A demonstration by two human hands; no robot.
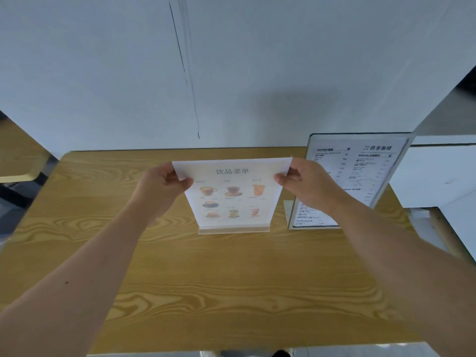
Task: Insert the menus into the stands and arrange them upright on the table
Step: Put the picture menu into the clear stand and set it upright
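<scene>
Two hands pinch the top corners of the drinks menu (233, 191), which stands at the middle of the wooden surface (180, 279) with its lower edge down in the clear acrylic stand (234, 230). Left hand (161, 184) and right hand (306, 182) each close thumb and fingers (279, 179) on the sheet. Judging by this, push down evenly on both sides so the paper seats flat without buckling. Just right, a filled coffee-menu stand (353, 176) already sits upright.

Soft, even daylight; faint shadow on the wall (257, 106); wide-angle bending and blur at edges.
</scene>
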